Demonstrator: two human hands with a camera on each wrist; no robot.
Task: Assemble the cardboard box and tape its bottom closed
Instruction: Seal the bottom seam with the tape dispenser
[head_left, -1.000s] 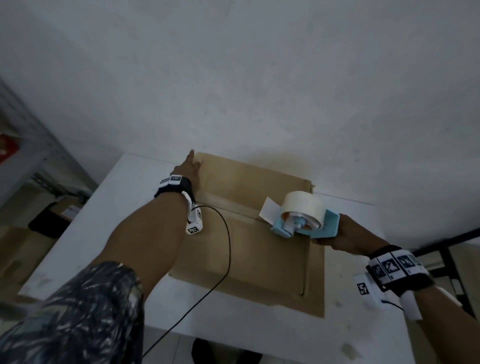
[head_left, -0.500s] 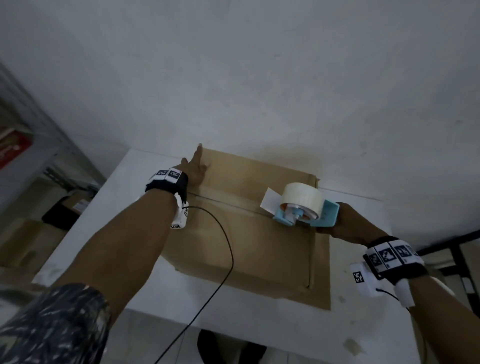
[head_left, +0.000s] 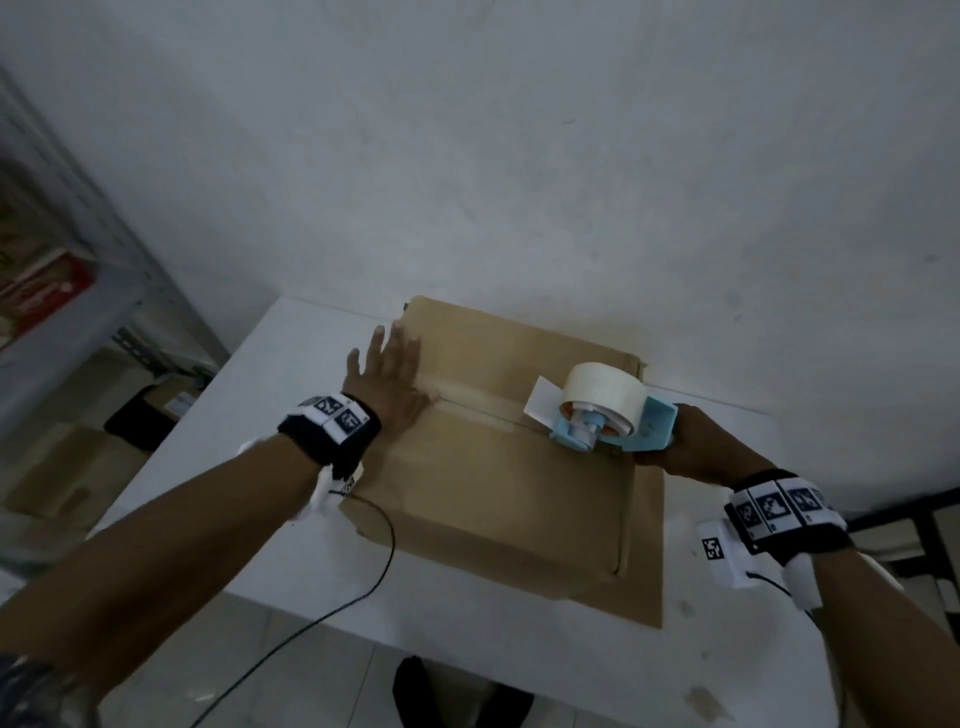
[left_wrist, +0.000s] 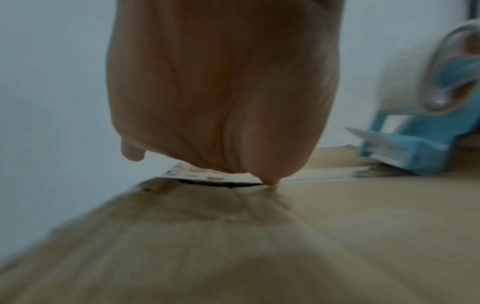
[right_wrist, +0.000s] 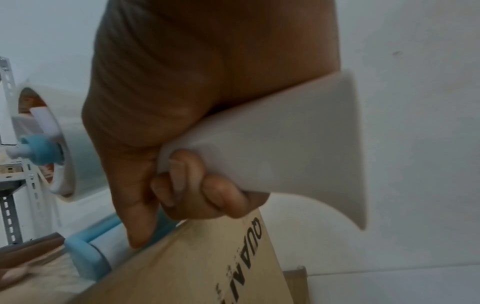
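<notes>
A brown cardboard box (head_left: 498, 483) lies flaps-up on the white table (head_left: 260, 374). A strip of clear tape (head_left: 478, 397) runs along its centre seam. My left hand (head_left: 387, 364) lies flat with straight fingers on the box's left end, over the seam; in the left wrist view the palm (left_wrist: 221, 92) presses the cardboard (left_wrist: 259, 236). My right hand (head_left: 685, 441) grips the handle of a light blue tape dispenser (head_left: 608, 415) carrying a white tape roll, set on the seam near the box's right end. In the right wrist view the fingers (right_wrist: 197, 185) curl round the pale handle (right_wrist: 285, 148).
A white wall (head_left: 519, 156) stands just behind the table. A grey metal shelf (head_left: 67, 291) with boxes is at the left, with more cartons (head_left: 62, 467) on the floor. A black cable (head_left: 363, 587) hangs from my left wrist over the table's front edge.
The dispenser has been drawn right along the seam toward the box's right end. My left hand has spread flat on the box's left end.
</notes>
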